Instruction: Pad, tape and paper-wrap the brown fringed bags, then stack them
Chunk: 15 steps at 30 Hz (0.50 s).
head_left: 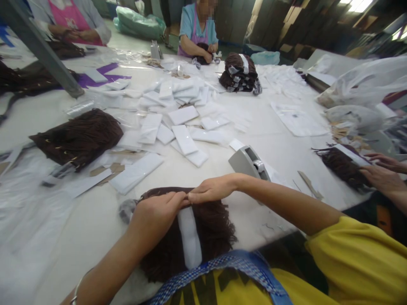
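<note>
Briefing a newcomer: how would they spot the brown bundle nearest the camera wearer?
On the white table, find the edge by the yellow shirt. There lies a dark brown, fringed, soft-looking bundle. Unlike its brown neighbours, it has the wearer's left hand and right hand meeting near one end of its white strip.

Honestly, nothing here you can properly read. Your yellow T-shirt (356, 258) has big dark lettering (219, 281) at the near edge, but your blue checked apron (222, 259) cuts it off, so no word comes out. Far left, the pink apron (65, 15) has pale print (71, 21), too blurry. Right side, the flat plastic bag (302, 125) has a tiny dark mark (294, 115), illegible.
</note>
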Each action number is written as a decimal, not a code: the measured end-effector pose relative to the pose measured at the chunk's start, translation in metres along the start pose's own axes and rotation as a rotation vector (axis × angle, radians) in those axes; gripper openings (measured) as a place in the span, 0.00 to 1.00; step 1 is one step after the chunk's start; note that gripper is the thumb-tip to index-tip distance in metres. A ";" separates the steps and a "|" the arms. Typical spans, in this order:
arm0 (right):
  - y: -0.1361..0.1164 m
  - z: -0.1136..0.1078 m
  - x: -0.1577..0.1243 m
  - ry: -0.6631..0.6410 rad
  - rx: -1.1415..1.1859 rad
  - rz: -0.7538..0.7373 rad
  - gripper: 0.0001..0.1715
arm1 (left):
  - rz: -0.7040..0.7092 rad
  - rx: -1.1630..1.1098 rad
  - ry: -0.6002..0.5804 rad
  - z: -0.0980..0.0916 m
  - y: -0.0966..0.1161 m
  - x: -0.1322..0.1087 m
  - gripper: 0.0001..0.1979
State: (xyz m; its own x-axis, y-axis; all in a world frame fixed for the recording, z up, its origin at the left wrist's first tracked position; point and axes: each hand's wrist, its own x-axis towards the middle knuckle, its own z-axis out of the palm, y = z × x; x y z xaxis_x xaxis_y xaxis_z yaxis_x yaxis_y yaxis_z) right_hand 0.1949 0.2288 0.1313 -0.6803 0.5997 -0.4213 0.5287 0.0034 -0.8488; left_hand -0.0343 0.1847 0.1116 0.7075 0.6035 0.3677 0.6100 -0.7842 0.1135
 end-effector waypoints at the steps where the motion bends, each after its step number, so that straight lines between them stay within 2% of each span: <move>1: 0.002 0.001 -0.001 0.001 0.001 0.000 0.28 | -0.018 0.007 -0.003 0.001 -0.002 0.000 0.17; 6: 0.015 0.006 0.017 -0.254 0.005 0.127 0.26 | -0.016 -0.009 -0.095 0.015 -0.008 0.001 0.15; 8: 0.020 0.006 0.028 -0.264 0.023 0.128 0.26 | -0.033 -0.010 -0.143 0.024 -0.012 0.001 0.14; 10: 0.024 0.006 0.034 -0.174 -0.102 0.148 0.28 | -0.084 -0.007 -0.139 0.030 -0.015 0.000 0.12; 11: 0.025 0.006 0.034 -0.088 -0.208 0.164 0.29 | -0.114 -0.012 -0.107 0.030 -0.017 0.000 0.11; 13: 0.025 0.007 0.027 0.160 -0.414 0.184 0.30 | -0.174 -0.049 0.020 0.025 -0.015 -0.004 0.12; 15: 0.025 0.012 0.010 0.426 -0.506 0.167 0.27 | -0.209 -0.133 0.177 0.013 -0.007 -0.012 0.14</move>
State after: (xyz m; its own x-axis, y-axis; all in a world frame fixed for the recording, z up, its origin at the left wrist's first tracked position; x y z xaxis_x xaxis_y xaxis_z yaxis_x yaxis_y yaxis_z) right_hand 0.1954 0.2258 0.1021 -0.3643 0.8870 -0.2836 0.8522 0.1947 -0.4857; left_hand -0.0424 0.1846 0.0949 0.4918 0.7283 0.4772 0.6751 -0.6650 0.3193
